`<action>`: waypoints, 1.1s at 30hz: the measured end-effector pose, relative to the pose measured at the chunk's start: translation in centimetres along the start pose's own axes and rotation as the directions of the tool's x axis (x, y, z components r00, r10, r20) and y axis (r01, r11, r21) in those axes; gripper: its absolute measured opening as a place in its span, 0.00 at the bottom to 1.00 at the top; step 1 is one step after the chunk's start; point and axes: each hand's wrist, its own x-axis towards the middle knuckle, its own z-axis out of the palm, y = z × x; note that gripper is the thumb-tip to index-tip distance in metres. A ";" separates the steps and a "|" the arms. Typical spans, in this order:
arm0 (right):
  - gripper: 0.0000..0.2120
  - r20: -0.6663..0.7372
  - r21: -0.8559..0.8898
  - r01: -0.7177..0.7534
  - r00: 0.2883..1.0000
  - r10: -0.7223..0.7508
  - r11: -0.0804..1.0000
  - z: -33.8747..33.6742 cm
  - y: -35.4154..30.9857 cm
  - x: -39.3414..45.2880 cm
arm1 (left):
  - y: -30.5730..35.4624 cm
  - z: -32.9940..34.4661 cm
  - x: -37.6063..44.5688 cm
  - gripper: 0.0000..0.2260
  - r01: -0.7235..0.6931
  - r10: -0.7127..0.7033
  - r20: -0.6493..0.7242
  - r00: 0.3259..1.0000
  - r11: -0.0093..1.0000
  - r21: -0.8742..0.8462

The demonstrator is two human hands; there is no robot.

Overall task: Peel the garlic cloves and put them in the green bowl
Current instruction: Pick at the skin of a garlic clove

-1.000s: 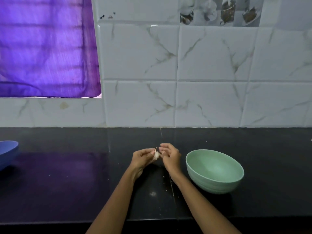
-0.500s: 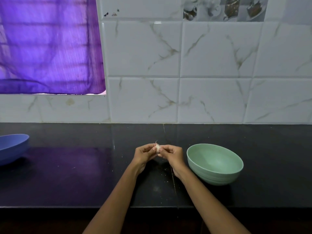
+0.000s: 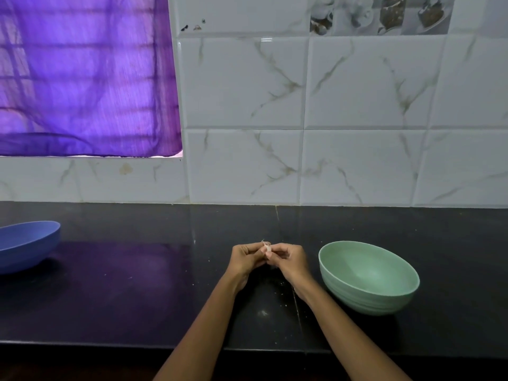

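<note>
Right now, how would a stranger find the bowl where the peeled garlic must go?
Look at the black stone counter under the white tiled wall. Two round bowls stand on it; the pale green bowl sits beside the right hand, while the blue bowl stands far left.

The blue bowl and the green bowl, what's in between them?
In the head view, both hands, left and right, pinch a garlic clove between the blue bowl and green bowl, over dark counter.
</note>
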 end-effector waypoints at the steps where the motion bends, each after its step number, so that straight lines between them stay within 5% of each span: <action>1: 0.05 -0.006 -0.018 0.001 1.000 -0.001 1.000 0.1 0.0 0.1 | 0.0 -0.1 0.0 0.10 -0.004 0.004 0.001 1.000 1.000 0.006; 6: 0.04 -0.021 -0.062 0.009 1.000 -0.010 0.998 0.0 0.3 0.5 | 0.1 -0.2 0.1 0.08 -0.020 0.020 -0.001 1.000 1.000 -0.002; 15: 0.07 -0.033 0.222 -0.060 0.997 0.069 0.973 0.1 -0.8 0.3 | 0.0 -0.2 0.4 0.07 -0.031 0.032 -0.025 0.999 0.998 0.047; 33: 0.11 0.054 0.177 -0.094 0.995 0.086 0.980 -0.4 -0.5 0.5 | -0.1 -0.5 0.2 0.04 -0.046 0.045 0.008 0.999 0.994 0.098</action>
